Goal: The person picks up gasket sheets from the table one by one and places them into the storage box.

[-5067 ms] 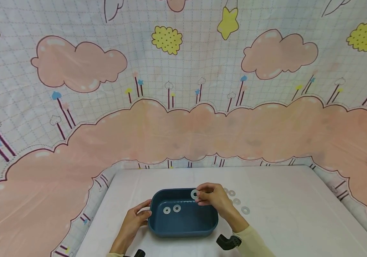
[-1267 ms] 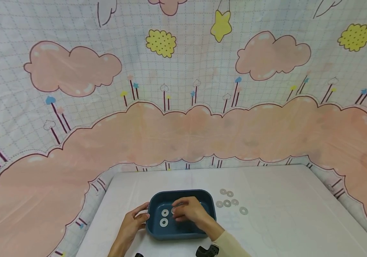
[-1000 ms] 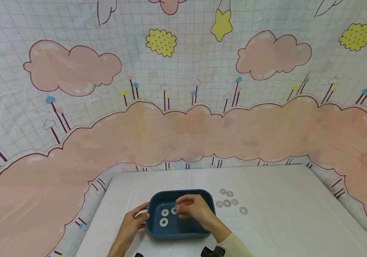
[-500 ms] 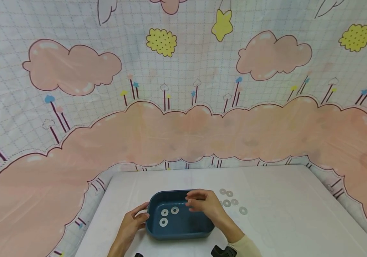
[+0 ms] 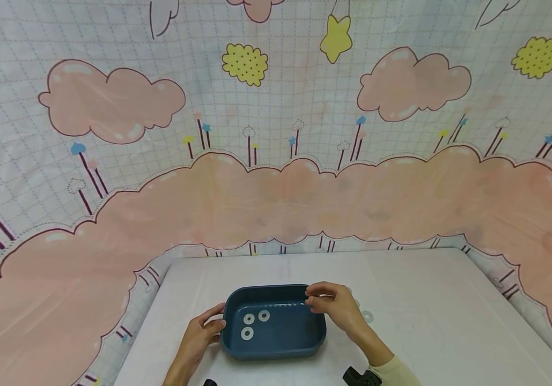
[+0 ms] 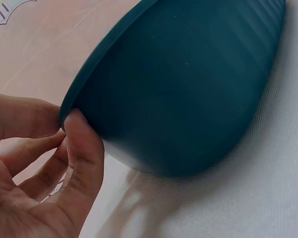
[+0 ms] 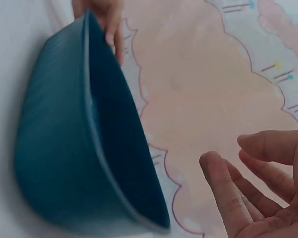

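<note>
While three washers [image 5: 254, 323] already sit in the blue tray [image 5: 274, 343] at bottom center, held at its rim by the left hand [image 5: 201, 331], a few look left beside it; the right hand [image 5: 336, 306] is seen empty, fingers loose.

My right hand [image 5: 335, 306] covered most of the loose washers [image 5: 367, 316] on the table [image 5: 425, 311], so I could not count them. From my right wrist view the tray [image 7: 69, 144] was blurred and its inside was out of sight, and my palm ran off the frame's edge. My left hand [image 6: 44, 183] was cut by the left wrist picture's border, and the tray's floor was hidden there too.
</note>
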Tool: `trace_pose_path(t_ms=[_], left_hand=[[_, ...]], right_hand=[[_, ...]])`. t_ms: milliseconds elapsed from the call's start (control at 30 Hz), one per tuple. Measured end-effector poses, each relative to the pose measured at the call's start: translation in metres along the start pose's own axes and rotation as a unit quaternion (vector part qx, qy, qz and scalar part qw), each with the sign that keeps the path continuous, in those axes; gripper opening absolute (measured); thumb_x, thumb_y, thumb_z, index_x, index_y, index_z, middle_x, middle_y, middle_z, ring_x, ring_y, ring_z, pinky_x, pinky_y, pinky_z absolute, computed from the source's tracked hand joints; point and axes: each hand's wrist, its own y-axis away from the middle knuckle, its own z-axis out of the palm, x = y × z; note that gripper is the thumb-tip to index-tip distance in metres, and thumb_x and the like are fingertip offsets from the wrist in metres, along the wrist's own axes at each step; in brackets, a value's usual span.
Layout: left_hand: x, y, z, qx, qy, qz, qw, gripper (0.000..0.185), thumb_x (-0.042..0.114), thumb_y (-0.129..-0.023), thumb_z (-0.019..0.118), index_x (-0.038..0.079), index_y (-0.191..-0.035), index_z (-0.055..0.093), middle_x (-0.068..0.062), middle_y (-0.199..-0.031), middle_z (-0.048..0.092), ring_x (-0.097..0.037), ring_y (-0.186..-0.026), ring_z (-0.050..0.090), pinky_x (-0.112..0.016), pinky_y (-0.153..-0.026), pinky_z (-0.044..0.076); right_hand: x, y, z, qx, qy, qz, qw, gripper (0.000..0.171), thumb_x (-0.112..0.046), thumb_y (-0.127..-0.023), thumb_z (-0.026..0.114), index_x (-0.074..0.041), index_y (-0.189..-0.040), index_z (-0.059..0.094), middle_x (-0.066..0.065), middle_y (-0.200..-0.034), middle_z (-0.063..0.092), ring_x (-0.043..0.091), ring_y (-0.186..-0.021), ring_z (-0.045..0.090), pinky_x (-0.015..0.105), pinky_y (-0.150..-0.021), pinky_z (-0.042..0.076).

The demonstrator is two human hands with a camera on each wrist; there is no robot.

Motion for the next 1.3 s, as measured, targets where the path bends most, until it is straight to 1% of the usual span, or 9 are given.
trace_pose_path(t_ms=[100,267,500,600,767,933,1000,1167,1300], left_hand=[[0.000,0.000,0.000,0.001,-0.001,-0.001,1.0000,0.051,0.000,-0.087,0.065,0.001,-0.137,0.055,-0.014,-0.123,0.060,-0.016,-0.086,0.065,-0.031,-0.066,0.055],[0.000,0.000,0.000,0.002,0.001,-0.001,1.0000,0.051,0.000,-0.087,0.065,0.001,-0.137,0.056,-0.014,-0.123,0.061,-0.016,-0.085,0.065,-0.031,-0.066,0.055],[0.000,0.001,0.000,-0.001,-0.006,0.002,1.0000,0.051,0.001,-0.087,0.064,0.001,-0.137,0.055,-0.016,-0.125,0.059,-0.016,-0.086,0.065,-0.031,-0.068,0.056],[-0.001,0.001,0.000,-0.002,-0.006,0.001,1.0000,0.051,0.001,-0.087,0.064,0.001,-0.137,0.055,-0.016,-0.125,0.059,-0.016,-0.087,0.065,-0.032,-0.068,0.056],[-0.002,0.000,0.000,-0.003,-0.007,0.000,1.0000,0.051,0.002,-0.088,0.064,0.001,-0.137,0.055,-0.016,-0.126,0.058,-0.017,-0.088,0.065,-0.031,-0.069,0.056],[-0.003,0.000,-0.001,-0.005,-0.004,0.001,1.0000,0.051,0.001,-0.088,0.063,0.001,-0.138,0.054,-0.016,-0.127,0.058,-0.018,-0.089,0.065,-0.032,-0.068,0.056],[-0.003,-0.001,-0.001,-0.004,-0.003,0.001,1.0000,0.051,0.001,-0.088,0.064,0.001,-0.138,0.055,-0.015,-0.127,0.059,-0.017,-0.089,0.065,-0.031,-0.068,0.056],[-0.003,-0.001,0.000,-0.001,-0.005,0.003,1.0000,0.051,0.001,-0.087,0.065,0.001,-0.137,0.056,-0.014,-0.124,0.060,-0.016,-0.087,0.065,-0.031,-0.066,0.055],[-0.003,-0.001,0.000,-0.001,-0.007,0.004,1.0000,0.051,0.001,-0.087,0.065,0.002,-0.138,0.055,-0.015,-0.125,0.059,-0.017,-0.088,0.065,-0.031,-0.067,0.056]], right_hand=[[0.002,0.004,-0.011,0.005,0.021,-0.001,1.000,0.031,-0.012,-0.091,0.067,0.003,-0.118,0.064,0.025,-0.118,0.065,0.031,-0.103,0.070,0.030,-0.081,0.059],[0.005,0.009,-0.028,0.032,0.038,0.012,0.999,0.030,-0.010,-0.090,0.068,0.002,-0.116,0.066,0.025,-0.119,0.065,0.035,-0.103,0.069,0.029,-0.079,0.059],[0.012,0.013,-0.047,0.063,0.051,0.022,0.996,0.035,-0.012,-0.088,0.071,0.001,-0.120,0.065,0.023,-0.118,0.067,0.024,-0.098,0.071,0.029,-0.079,0.059],[0.016,0.014,-0.055,0.080,0.063,0.027,0.994,0.033,-0.012,-0.088,0.071,-0.001,-0.119,0.067,0.023,-0.117,0.067,0.022,-0.096,0.071,0.028,-0.078,0.059],[0.024,0.016,-0.066,0.110,0.095,0.040,0.989,0.029,-0.011,-0.089,0.070,-0.003,-0.117,0.068,0.020,-0.116,0.068,0.026,-0.098,0.070,0.026,-0.077,0.058],[0.032,0.019,-0.078,0.124,0.152,0.045,0.980,0.030,-0.015,-0.090,0.069,-0.005,-0.118,0.068,0.014,-0.116,0.070,0.020,-0.101,0.069,0.022,-0.078,0.055],[0.036,0.020,-0.083,0.128,0.174,0.043,0.975,0.030,-0.017,-0.090,0.070,-0.006,-0.119,0.068,0.011,-0.114,0.071,0.021,-0.103,0.068,0.021,-0.078,0.054],[0.044,0.023,-0.093,0.126,0.202,0.040,0.970,0.033,-0.020,-0.089,0.071,-0.008,-0.120,0.068,0.008,-0.113,0.072,0.023,-0.107,0.067,0.022,-0.080,0.051],[0.051,0.023,-0.101,0.121,0.221,0.035,0.967,0.034,-0.019,-0.089,0.072,-0.007,-0.120,0.068,0.009,-0.111,0.072,0.021,-0.104,0.067,0.024,-0.082,0.051]])
